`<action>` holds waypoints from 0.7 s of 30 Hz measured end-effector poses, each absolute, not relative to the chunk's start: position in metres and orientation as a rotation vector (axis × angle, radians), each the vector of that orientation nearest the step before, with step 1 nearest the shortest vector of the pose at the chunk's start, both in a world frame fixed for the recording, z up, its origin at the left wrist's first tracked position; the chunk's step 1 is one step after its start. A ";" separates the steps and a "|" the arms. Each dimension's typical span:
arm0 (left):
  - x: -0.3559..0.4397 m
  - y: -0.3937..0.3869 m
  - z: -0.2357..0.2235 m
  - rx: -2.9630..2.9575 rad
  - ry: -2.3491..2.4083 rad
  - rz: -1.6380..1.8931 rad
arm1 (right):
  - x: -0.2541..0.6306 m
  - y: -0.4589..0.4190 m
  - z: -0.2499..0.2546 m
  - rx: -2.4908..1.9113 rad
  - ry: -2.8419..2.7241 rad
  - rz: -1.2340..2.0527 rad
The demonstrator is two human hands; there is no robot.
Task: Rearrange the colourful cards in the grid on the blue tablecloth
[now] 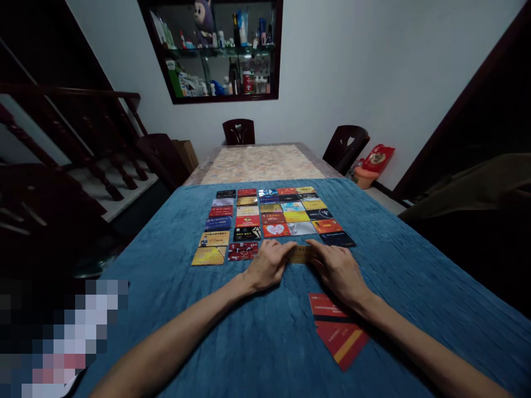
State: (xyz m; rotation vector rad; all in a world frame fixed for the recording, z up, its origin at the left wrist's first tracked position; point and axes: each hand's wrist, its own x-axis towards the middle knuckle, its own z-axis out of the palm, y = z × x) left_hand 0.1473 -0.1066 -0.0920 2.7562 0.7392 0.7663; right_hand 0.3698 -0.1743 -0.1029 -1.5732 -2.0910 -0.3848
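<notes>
Gold card is lying flat on the blue cloth at the front edge of the card grid, and you are pinching it from both ends. Your left hand is half curled, palm down, with its fingertips pressing on the card's left end; your right hand is curled the same way, its fingers closing on the card's right end. Both hands are resting low on the bench, knuckles raised, thumbs tucked toward each other. Printing is showing faintly on the gold card, but it is too small to read, and the same is true of the rows of coloured cards beyond it. You are reaching both forearms forward from the bottom of the view, angling them inward so that the hands are meeting near the middle of the bench. Your right forearm is passing over a small stack of red cards lying just beside your wrist; pale lettering on them is blurred past reading. A yellow card is sitting at the grid's near left corner, well apart from your left hand.
</notes>
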 end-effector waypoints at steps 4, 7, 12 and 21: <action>0.147 -0.107 -0.093 2.771 0.758 0.757 | 0.367 -0.177 -0.101 -1.637 -2.081 -0.410; 0.148 -0.106 -0.094 2.784 0.757 0.751 | 0.365 -0.180 -0.099 -1.678 -2.113 -0.481; 0.148 -0.106 -0.096 2.794 0.774 0.738 | 0.365 -0.180 -0.101 -1.690 -2.164 -0.540; 0.148 -0.106 -0.099 2.758 0.754 0.788 | 0.372 -0.173 -0.110 -1.529 -2.183 -0.480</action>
